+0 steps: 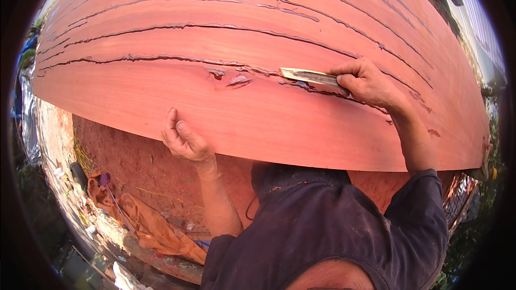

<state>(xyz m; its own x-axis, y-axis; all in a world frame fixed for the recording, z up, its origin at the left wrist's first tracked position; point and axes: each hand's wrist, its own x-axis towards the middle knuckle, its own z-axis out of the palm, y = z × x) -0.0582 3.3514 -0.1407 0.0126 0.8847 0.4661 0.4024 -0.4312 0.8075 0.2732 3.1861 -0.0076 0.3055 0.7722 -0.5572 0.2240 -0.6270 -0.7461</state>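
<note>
A wide reddish wooden slab (279,126) spreads in front of me, with long cracks running across it and dark brown filler (177,25) standing in raised lines along them. My right hand (368,83) is closed round a flat pale strip (309,75) whose face is smeared with dark paste. The strip lies over the nearest long crack, its tip pointing left, just right of two rough knot hollows (239,81). My left hand (188,140) is at the slab's near edge, palm up with loosely curled fingers and thumb apart, holding nothing.
Below the slab's near edge is reddish, dusty ground (145,156). An orange-brown cloth (156,231) lies crumpled at the lower left, with a black cylindrical object (78,174) and small litter near it. Greenery shows at both sides.
</note>
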